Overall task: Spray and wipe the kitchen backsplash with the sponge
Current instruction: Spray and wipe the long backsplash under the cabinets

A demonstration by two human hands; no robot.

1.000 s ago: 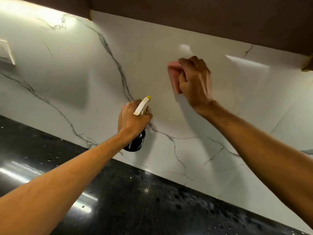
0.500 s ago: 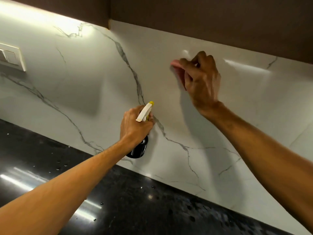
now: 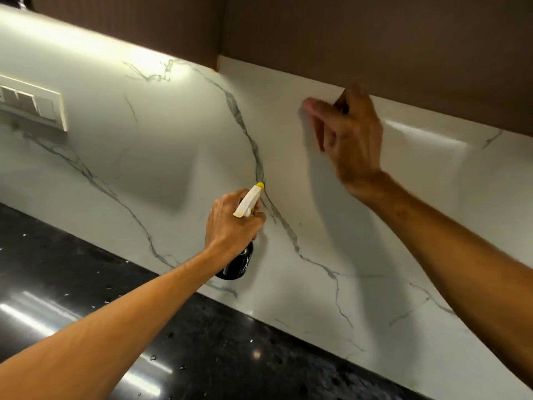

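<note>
- Our right hand has its fingers curled round the pink sponge and is pressing it flat on the backsplash. It's all a bit blurry there, so only the left end of the sponge peeks out past the fingers.
- That spot is high on the wall, right of the middle. Our knuckles sit just beneath the bottom edge of the brown upper cabinet.
- Our left hand is wrapped tight round the neck of the spray bottle, lower down and to the left of the sponge, well apart from it.
- The bottle's dark body hangs out below our fist, clear of the counter. Its white trigger head sticks up above the hand and tilts toward the wall.
- The yellow nozzle tip sits right at a thick grey vein in the marble. We can't tell if it actually touches the wall.
- The backsplash itself is white marble-look with grey veins running down across it, and both our arms throw soft shadows on it.
- Far left on the wall there's a white switch plate, with a warm glow along the top edge above it.
- Nearest us is the glossy black countertop, speckled and dotted with small droplets, with bright light streaks on the left part.
</note>
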